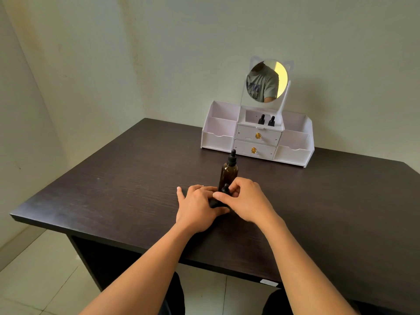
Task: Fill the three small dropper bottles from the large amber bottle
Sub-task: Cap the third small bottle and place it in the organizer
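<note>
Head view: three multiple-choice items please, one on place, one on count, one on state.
1. Where do the two spare dropper bottles stand?
A) left tray
B) on the table
C) organizer's top middle compartment

2. How many gold drawer knobs?
A) one
B) two
C) three

3. The large amber bottle is:
A) upright, capped
B) on its side
C) uncapped

Answers:
C, both stand in the compartment under the mirror.
B, one sits on each drawer.
A, it stands with its black dropper cap on.
</note>
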The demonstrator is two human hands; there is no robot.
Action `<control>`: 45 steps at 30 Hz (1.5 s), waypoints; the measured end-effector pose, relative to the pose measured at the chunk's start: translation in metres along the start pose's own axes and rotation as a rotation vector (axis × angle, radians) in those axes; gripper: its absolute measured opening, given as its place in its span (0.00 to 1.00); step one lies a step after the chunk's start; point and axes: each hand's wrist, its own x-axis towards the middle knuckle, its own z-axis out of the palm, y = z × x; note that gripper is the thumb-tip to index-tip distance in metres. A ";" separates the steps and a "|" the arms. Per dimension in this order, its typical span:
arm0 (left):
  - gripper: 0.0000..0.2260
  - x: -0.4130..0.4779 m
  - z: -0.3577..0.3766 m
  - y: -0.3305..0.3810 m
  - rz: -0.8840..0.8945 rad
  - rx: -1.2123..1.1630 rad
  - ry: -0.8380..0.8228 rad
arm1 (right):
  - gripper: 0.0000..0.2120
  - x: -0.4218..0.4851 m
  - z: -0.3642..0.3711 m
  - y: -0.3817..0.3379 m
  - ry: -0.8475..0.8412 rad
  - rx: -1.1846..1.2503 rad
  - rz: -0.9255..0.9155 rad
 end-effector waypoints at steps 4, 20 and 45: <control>0.17 0.002 -0.002 -0.001 -0.005 0.012 -0.009 | 0.15 0.000 -0.010 0.002 -0.055 0.103 -0.055; 0.20 0.000 -0.002 0.002 -0.017 -0.006 -0.006 | 0.09 0.002 0.003 0.001 0.006 0.129 -0.055; 0.40 0.031 -0.007 0.030 -0.280 -0.147 0.038 | 0.09 0.062 -0.108 0.006 0.311 0.037 -0.033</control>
